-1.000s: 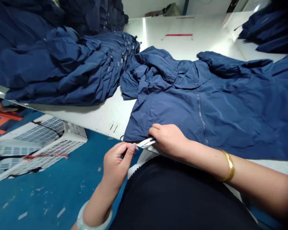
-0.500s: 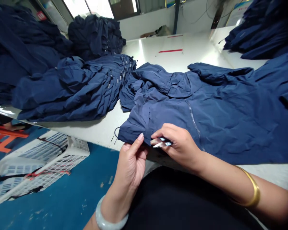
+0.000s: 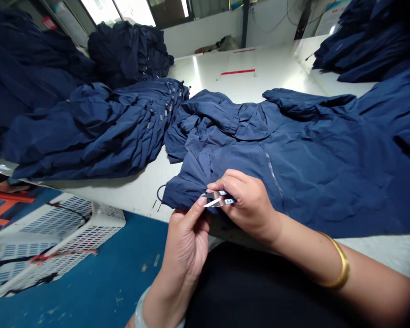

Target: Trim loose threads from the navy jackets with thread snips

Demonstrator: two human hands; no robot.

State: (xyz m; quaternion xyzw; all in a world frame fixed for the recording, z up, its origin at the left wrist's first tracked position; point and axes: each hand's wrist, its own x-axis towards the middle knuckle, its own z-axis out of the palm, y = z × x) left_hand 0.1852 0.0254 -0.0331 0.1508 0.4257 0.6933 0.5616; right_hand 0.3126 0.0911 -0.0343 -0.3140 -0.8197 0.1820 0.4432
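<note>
A navy jacket (image 3: 314,168) with a zip lies spread on the white table, its near edge along the table's front. My left hand (image 3: 189,241) is closed on the jacket's edge at the lower left, the thumb on top. In my right hand (image 3: 249,200) is a pair of thread snips (image 3: 220,199), blades pointing left and a little apart. The blade tips are right by my left thumb, over the cloth. A thin dark cord loop (image 3: 160,192) sticks out from the jacket's left corner.
Stacked navy garments (image 3: 99,132) with cord ends lie to the left, and more piles (image 3: 130,52) stand behind. Another heap (image 3: 372,41) is at the back right. Below the table's left edge are a white plastic basket (image 3: 105,228) and an orange stand (image 3: 7,202).
My right hand has moved the snips left, up to my left thumb, and their blades show more. My left hand keeps its hold on the cloth. The whole view has shifted slightly.
</note>
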